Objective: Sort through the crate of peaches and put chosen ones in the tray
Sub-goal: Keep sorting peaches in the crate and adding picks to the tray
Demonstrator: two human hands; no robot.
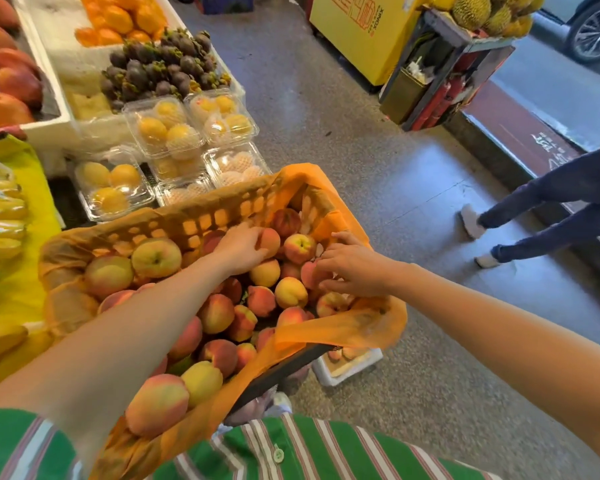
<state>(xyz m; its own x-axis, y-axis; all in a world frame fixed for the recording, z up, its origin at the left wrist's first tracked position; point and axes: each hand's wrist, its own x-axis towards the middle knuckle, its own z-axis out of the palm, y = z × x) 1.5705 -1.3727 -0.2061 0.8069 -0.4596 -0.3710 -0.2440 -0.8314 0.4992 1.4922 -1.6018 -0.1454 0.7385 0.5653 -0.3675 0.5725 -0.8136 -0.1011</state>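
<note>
A dark crate [278, 374] lined with orange plastic [343, 327] holds several red and yellow peaches. My left hand [241, 247] reaches into its far side and its fingers curl round a pink peach [270, 241]. My right hand [352, 268] is at the crate's right side, fingertips curled on another pink peach [309, 273]. A white foam tray [347, 365] with a few peaches sits on the floor below the crate's right corner, mostly hidden by the liner.
Clear plastic boxes of yellow fruit [168, 133] stand just beyond the crate. Mangosteens [163, 64], mangoes [7, 81] and bananas [0, 216] fill the stall at left. A person's legs [541, 220] cross the floor at right. A yellow box [368, 32] stands behind.
</note>
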